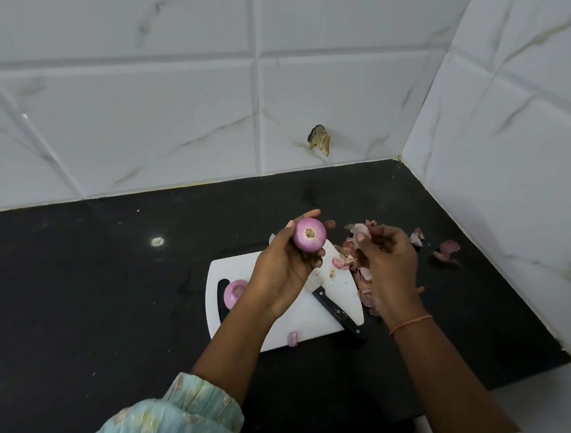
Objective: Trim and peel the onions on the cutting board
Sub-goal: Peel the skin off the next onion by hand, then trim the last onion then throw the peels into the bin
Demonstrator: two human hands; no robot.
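Glossy onion [309,239], matt plastic board [297,333]

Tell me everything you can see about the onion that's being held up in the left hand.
The onion is small, round and pale purple with a smooth, glossy surface, so it looks peeled. Its trimmed end faces the camera, showing a pale, brownish cut core. The left hand holds it in the air above the far edge of the white cutting board, fingers curled round its sides. Nothing else touches it.

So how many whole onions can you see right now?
2. One peeled onion is held up in the left hand; another onion sits on the cutting board, partly hidden by the left wrist. More may be hidden behind the arms.
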